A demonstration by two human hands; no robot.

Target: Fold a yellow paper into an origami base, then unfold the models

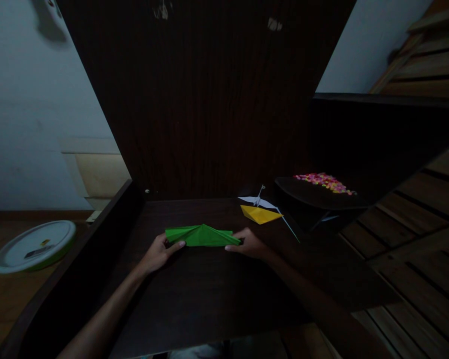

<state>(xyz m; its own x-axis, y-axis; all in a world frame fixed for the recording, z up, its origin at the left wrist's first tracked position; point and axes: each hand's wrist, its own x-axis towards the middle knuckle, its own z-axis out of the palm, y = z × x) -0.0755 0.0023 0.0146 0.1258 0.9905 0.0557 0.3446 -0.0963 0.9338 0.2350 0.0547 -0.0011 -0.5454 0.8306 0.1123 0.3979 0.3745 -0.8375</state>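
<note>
A folded green paper (201,236), long and flat with a raised point in its middle, lies on the dark wooden table (194,299). My left hand (160,252) pinches its left end between thumb and fingers. My right hand (249,244) grips its right end. Both forearms reach in from the bottom of the view.
Behind the green paper lie a yellow folded paper (260,214) and a white paper crane (257,200). A dark tray (314,197) at the right holds a pile of small pink and yellow pieces (324,182). A round green-rimmed lid (33,247) rests on the floor at left.
</note>
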